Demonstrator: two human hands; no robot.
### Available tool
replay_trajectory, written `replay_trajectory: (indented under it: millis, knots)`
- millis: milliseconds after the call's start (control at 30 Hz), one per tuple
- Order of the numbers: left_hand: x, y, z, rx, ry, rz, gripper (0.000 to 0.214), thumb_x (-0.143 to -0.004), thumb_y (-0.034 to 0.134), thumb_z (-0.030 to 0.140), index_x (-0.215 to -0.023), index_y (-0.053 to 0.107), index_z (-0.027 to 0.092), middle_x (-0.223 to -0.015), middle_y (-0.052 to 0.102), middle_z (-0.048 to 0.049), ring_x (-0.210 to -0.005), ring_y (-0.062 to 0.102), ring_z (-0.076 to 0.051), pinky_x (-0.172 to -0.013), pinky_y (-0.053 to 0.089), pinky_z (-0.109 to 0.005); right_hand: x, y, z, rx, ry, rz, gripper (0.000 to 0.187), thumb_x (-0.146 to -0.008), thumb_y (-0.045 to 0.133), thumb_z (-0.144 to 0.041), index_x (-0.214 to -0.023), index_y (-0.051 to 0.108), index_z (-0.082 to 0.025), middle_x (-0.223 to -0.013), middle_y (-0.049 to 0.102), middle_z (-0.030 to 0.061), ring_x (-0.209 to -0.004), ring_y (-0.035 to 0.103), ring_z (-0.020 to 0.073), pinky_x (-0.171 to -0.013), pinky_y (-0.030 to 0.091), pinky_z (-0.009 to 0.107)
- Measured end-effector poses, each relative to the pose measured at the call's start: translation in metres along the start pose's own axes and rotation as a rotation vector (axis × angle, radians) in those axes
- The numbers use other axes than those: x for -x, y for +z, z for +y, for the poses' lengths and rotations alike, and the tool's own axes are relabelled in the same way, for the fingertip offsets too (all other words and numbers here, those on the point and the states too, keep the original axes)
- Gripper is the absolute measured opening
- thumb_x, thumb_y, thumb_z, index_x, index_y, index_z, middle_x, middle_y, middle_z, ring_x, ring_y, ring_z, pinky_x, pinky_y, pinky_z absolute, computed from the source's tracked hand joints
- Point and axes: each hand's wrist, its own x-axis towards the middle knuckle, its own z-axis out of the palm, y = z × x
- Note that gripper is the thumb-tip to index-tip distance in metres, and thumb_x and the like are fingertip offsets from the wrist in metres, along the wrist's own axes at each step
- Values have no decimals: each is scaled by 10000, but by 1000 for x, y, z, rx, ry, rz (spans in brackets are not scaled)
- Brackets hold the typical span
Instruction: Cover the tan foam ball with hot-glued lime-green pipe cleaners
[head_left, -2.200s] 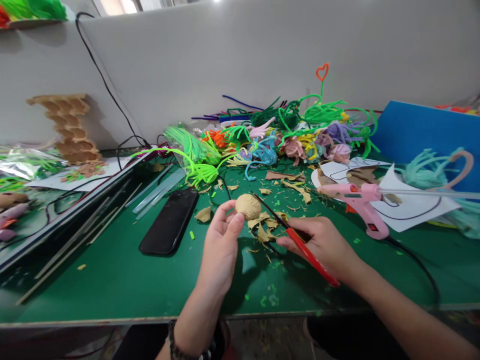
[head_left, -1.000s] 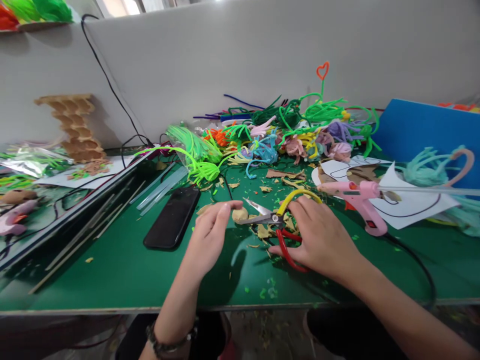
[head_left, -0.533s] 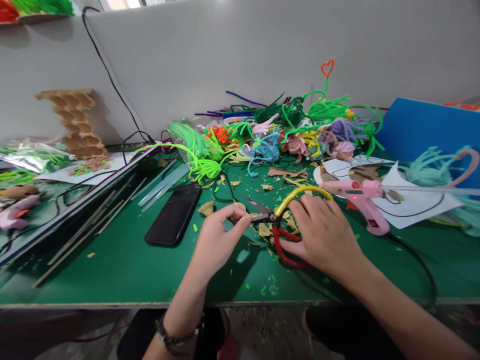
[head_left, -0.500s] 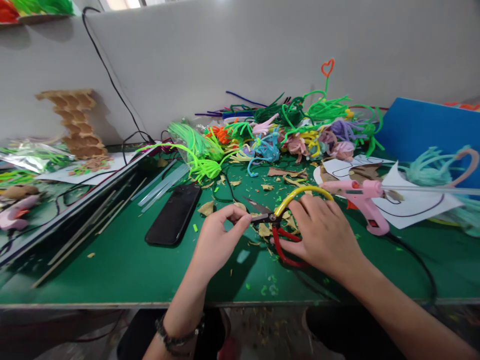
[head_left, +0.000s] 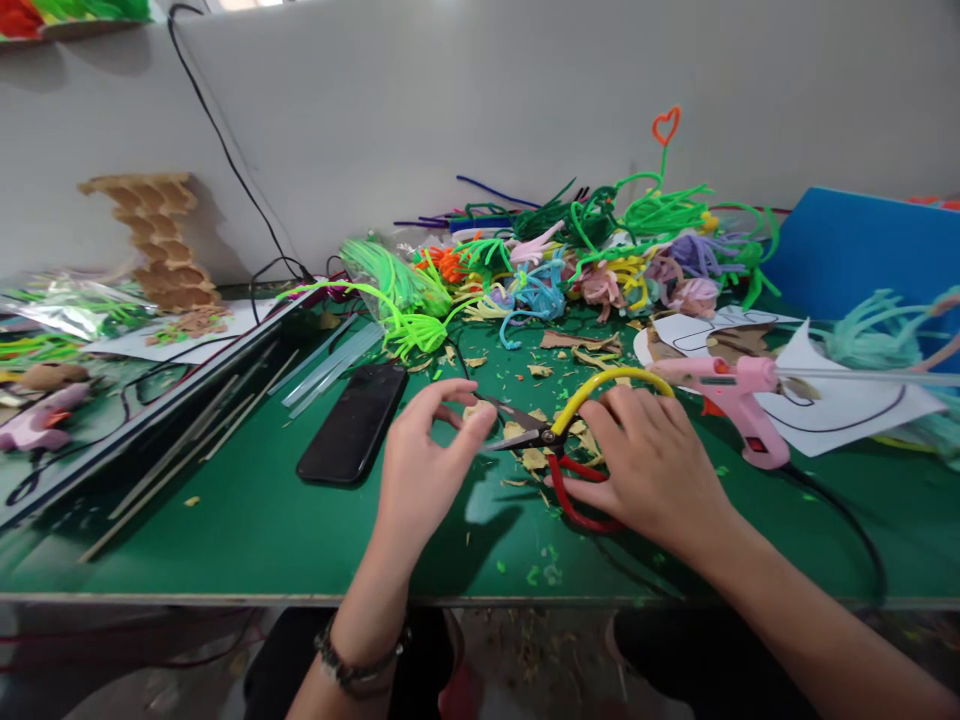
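My right hand (head_left: 645, 455) grips a pair of scissors (head_left: 553, 438) with one yellow handle loop and one red one, fingers through the upper loop and thumb in the lower. The blades are parted and point left toward my left hand (head_left: 427, 465). Between its thumb and fingers my left hand pinches a small tan piece (head_left: 475, 410), which looks like cardboard and is mostly covered by the fingers. The blade tips lie close to this piece and the thumb; whether they touch cannot be made out. Tan scraps (head_left: 534, 458) are scattered on the green table under the scissors.
A black phone (head_left: 352, 425) lies left of my left hand. To the right is a pink glue gun (head_left: 739, 385) with its cord, over white paper (head_left: 847, 400). Bundles of coloured pipe cleaners (head_left: 540, 285) are heaped at the back. Thin sticks (head_left: 180, 455) lie at left.
My left hand has turned and lifted its fingers off the lower blade, and the tan piece now shows between them. The scissors stay parted in my right hand. The view has shifted slightly.
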Motion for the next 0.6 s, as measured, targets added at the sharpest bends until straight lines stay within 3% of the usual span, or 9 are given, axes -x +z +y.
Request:
replay_trajectory:
  millis: [100, 167, 267, 400, 600]
  knots:
    - [3, 10, 3, 170, -104, -94, 384, -620, 692, 265, -974, 574, 173, -730, 651, 6, -625, 581, -127, -655, 460, -243, 1, -1, -2, -14, 1, 8, 380, -702, 622, -447, -916, 550, -141, -832, 527, 98, -758, 443, 239, -682, 291, 321]
    - [5, 14, 4, 252, -132, -125, 422, -622, 689, 234, -1012, 543, 167, -705, 643, 13, -636, 588, -125, -669, 474, -243, 2, -1, -4, -32, 15, 11, 376, -689, 644, -437, -916, 545, -154, -836, 529, 90, -777, 449, 241, -693, 285, 320]
    - [6, 16, 4, 264, -107, -80, 335, -664, 649, 187, -985, 557, 169, -689, 638, 18, -633, 589, -119, -652, 480, -229, 3, -1, -5, -51, 34, 20, 389, -659, 679, -422, -918, 536, -169, -843, 533, 79, -794, 457, 240, -707, 280, 318]
    - [6, 13, 6, 169, -58, -48, 61, -711, 612, 181, -768, 633, 174, -637, 645, 10, -609, 588, -123, -597, 472, -216, 3, 0, -6, -52, 34, 29, 402, -644, 693, -417, -921, 532, -174, -842, 538, 76, -799, 462, 239, -716, 275, 316]
    - [5, 9, 3, 96, -2, -22, 51, -721, 619, 203, -708, 667, 194, -633, 672, 16, -613, 618, -140, -601, 465, -228, 2, 0, -5, -58, 30, 33, 377, -658, 681, -412, -915, 535, -178, -825, 534, 65, -784, 457, 232, -706, 265, 312]
